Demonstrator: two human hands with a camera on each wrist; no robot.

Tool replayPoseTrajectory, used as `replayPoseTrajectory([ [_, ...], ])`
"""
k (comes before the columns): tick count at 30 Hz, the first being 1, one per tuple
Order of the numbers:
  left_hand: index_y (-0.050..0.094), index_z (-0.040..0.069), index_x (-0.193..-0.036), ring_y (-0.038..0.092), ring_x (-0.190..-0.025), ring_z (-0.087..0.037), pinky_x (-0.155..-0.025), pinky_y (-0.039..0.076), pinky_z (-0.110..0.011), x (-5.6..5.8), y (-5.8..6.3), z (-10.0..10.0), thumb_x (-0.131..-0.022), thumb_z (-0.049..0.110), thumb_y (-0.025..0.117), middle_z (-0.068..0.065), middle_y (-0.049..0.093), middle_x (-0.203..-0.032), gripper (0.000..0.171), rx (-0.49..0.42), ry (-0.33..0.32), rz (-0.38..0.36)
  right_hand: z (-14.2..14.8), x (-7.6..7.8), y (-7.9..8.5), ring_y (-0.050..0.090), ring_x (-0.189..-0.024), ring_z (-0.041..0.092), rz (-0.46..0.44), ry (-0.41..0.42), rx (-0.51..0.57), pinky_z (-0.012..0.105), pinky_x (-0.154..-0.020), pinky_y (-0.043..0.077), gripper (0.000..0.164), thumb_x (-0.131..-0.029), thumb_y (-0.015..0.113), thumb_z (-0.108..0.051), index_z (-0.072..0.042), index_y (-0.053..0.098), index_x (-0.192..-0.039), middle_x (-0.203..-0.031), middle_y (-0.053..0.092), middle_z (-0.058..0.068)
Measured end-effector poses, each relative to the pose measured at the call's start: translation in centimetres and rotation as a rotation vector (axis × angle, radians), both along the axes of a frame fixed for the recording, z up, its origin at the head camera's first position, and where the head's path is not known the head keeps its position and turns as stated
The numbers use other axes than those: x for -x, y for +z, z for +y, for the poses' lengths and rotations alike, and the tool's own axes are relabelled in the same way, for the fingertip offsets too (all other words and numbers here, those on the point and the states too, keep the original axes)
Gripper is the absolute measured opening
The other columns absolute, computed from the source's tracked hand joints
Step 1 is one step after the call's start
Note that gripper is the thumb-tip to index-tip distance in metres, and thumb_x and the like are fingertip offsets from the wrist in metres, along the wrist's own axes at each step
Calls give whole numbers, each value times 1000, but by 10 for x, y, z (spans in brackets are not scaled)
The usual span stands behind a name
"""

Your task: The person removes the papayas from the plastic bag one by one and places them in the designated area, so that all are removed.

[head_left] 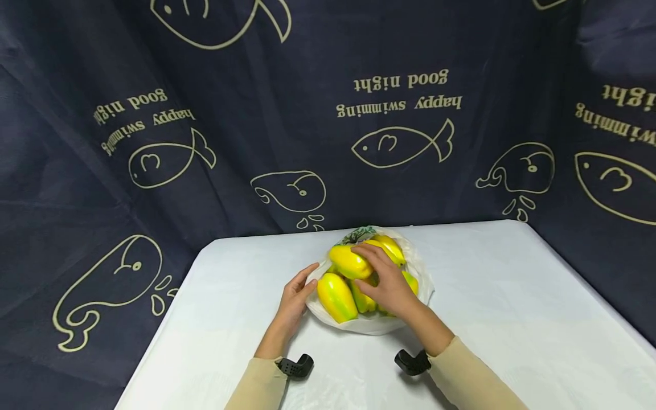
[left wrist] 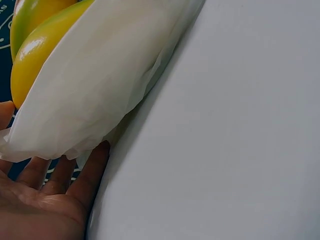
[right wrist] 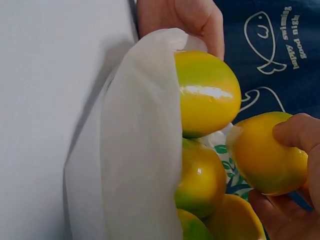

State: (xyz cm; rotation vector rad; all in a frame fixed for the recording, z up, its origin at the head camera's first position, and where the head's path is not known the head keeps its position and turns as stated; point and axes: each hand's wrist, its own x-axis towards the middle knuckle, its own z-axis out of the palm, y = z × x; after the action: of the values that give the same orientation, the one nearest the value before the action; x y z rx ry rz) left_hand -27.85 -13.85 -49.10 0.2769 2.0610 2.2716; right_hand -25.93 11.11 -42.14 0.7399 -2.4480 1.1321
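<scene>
A white plastic bag [head_left: 376, 326] with its mouth spread wide holds several glossy yellow-green mangoes [head_left: 336, 297]. My right hand [head_left: 393, 289] grips one mango [head_left: 347, 262] above the others, thumb on one side and fingers on the other; the right wrist view shows this held mango [right wrist: 267, 155] close up. At the bag's left side, my left hand [head_left: 293, 302] holds the rim, with the thumb on the inner side and the fingers outside. In the left wrist view those fingers [left wrist: 92, 172] lie partly behind the plastic [left wrist: 95, 85].
The bag rests on a white-covered table [head_left: 246, 285], near its far edge. A dark blue curtain [head_left: 307, 131] with fish and whale drawings hangs behind and along the sides. Each wrist wears a black camera mount [head_left: 295, 366].
</scene>
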Motion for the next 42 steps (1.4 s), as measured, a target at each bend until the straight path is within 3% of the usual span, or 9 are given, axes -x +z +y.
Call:
replayPoseTrajectory([
  [6,50,13,-147,52,-132,-16,-93,53,-18,3,-1,1,-102,20,57,-9,42,-158,46,3,-5,16,14,-4,8,46,-140,26,103,-28,56,47,-111,45,70,-83,79,-7,-21,50,-145,-151,47,4],
  [11,52,14,-146,50,-134,-18,-94,53,-19,6,-2,1,-101,19,58,-6,44,-156,45,-15,-6,-6,30,-7,13,49,-136,24,150,-97,86,44,-98,54,70,-81,80,-5,-19,52,-143,-152,46,5],
  [19,51,14,-146,57,-125,-13,-91,55,-20,5,-1,1,-102,20,56,-9,44,-156,45,-14,4,-15,57,-8,9,49,-135,32,152,-174,128,55,-92,56,72,-80,78,-1,-15,49,-145,-153,44,12],
  [26,52,15,-146,58,-127,-16,-92,55,-23,4,-2,1,-102,19,55,-7,45,-156,44,-31,12,-56,75,-6,0,49,-131,33,132,-286,175,59,-90,55,72,-80,77,1,-11,47,-145,-150,44,14],
  [28,53,15,-145,59,-125,-16,-91,56,-23,4,-3,1,-102,18,54,-7,46,-155,43,-36,22,-68,79,-6,-3,50,-126,30,113,-334,180,50,-91,57,73,-81,77,0,-11,46,-146,-148,45,14],
  [30,54,16,-145,60,-122,-15,-89,56,-23,3,-3,0,-102,17,54,-7,47,-154,42,-34,30,-70,83,-5,-6,51,-122,27,89,-375,194,31,-92,57,72,-82,76,0,-11,45,-146,-145,46,15],
  [34,54,17,-144,61,-120,-12,-88,56,-23,3,-4,-1,-102,20,54,-8,47,-154,42,-21,36,-62,93,-2,-12,51,-122,27,58,-444,226,0,-85,39,71,-82,76,1,-10,46,-145,-141,48,15],
  [38,54,16,-144,61,-121,-13,-90,56,-24,4,-4,-1,-103,20,53,-8,48,-153,41,-18,30,-52,102,3,-15,50,-126,32,32,-498,271,-4,-83,36,69,-82,76,0,-8,47,-144,-140,48,17],
  [42,55,16,-143,60,-123,-14,-91,56,-24,5,-3,-1,-103,19,53,-8,49,-153,41,-33,27,-55,110,7,-18,49,-129,33,-24,-559,283,4,-86,45,67,-84,76,-4,-9,46,-145,-141,47,17],
])
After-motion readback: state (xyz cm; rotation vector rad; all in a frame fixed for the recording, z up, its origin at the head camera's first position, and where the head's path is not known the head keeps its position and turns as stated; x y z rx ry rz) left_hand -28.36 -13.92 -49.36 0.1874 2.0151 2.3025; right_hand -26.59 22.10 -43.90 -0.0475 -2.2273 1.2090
